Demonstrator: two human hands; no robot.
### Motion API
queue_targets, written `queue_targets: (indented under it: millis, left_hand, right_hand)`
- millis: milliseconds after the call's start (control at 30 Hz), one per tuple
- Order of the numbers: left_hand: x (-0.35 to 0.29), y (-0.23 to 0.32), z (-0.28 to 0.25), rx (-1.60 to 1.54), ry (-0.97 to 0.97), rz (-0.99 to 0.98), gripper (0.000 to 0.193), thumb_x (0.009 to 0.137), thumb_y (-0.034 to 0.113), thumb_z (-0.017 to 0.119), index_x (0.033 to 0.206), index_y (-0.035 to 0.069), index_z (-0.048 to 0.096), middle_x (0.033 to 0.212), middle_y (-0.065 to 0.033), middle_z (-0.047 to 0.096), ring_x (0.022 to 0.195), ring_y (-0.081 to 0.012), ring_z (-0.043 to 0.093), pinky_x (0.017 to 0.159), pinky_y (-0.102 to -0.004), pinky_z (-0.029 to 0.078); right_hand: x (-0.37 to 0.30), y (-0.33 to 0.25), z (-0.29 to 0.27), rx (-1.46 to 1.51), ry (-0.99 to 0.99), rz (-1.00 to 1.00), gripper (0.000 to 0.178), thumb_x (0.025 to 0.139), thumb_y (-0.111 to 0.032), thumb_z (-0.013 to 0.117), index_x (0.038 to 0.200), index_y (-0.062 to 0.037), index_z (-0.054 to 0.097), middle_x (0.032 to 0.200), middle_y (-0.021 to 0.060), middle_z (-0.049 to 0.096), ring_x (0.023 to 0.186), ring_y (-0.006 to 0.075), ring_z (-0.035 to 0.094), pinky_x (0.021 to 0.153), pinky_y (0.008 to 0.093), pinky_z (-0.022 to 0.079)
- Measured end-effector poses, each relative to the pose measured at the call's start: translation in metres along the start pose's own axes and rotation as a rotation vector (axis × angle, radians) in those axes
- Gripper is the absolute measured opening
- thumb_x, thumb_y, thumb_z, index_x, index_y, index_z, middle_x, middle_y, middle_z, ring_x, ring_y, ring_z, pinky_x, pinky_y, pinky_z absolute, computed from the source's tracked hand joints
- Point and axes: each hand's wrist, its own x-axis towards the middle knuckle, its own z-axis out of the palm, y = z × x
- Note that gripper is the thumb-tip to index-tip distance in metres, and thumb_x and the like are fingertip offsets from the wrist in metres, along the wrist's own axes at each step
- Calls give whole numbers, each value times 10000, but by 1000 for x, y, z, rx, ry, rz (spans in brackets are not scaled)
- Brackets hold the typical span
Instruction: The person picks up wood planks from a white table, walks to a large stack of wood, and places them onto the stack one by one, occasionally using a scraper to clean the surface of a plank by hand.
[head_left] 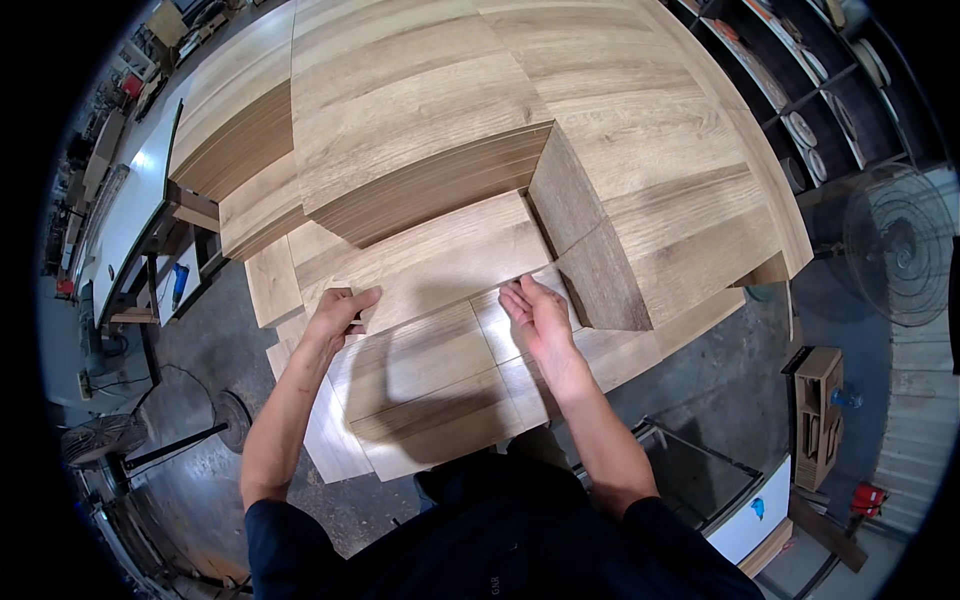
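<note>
Left fan (105,438): stands near the floor's left side, round and caged, a dark pole running from it.
White-topped workbench (143,190): angled along the left, with a blue tool (180,283) on a lower shelf below its near end.
Left stack (235,140): wood-grain boards piled with layered edges facing the person, lower boards jutting out beneath.
Left hand (340,312): gripping the loose board near its near left corner, thumb on top, other fingers curled at the edge.
Loose board (440,265): pale wood-grain, over the lower boards (430,360), near their back edge, in the recess before the middle stack (400,110) and just left of the right stack (690,200).
Right hand (540,310): at the loose board's near edge, toward its right corner, palm turned up and fingers curled; whether they clasp the edge, I cannot tell.
Right stack: taller than the lower boards, its side face greyish brown.
Blue item (757,509): on a white surface (740,530), toward its right edge.
Rack (800,85): dark, upper right, round pieces on its shelves.
Small shelf unit (820,418): brown, below the right fan (890,245).
</note>
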Motion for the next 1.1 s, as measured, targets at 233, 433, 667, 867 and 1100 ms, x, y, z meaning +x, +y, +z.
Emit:
queue_targets:
  millis: [233,433,667,867,1100]
  left_hand:
    - [7,23,30,44,17,57,315,736,300,786,666,84,567,600,-9,529,485,-115,472,431,-268,384]
    - [9,16,23,64,1,42,300,781,317,740,718,60,597,642,-3,530,570,-108,487,525,-288,418]
    - [-62,-16,64,-90,184,700,163,904,126,609,914,-35,629,849,-58,626,768,-117,580,743,-260,473]
    - [-62,-21,146,353,-379,612,186,883,89,599,1039,-7,631,976,-148,658,911,-201,623,788,-287,479]
    - [-5,4,221,248,-227,648,307,915,164,534,1133,-51,562,1057,-173,628,993,-230,585,851,-335,458]
  right_hand:
    - [20,-12,-2,-11,13,-79,57,886,-77,625,875,-29,596,836,55,611,740,138,588,721,283,529]
    - [10,2,7,-25,-44,-158,104,911,-67,563,961,23,576,918,99,600,807,185,596,740,304,537]
    - [5,-2,15,-30,-68,-7,123,893,-89,579,977,-2,558,937,81,570,908,191,547,870,345,473]
    - [-14,-19,13,-191,-55,-44,181,886,-139,613,994,-4,559,959,57,544,925,153,512,883,309,427]
    - [-131,-22,-71,-498,-195,-321,297,951,-133,543,1160,77,567,1143,135,615,1061,180,583,947,277,443]
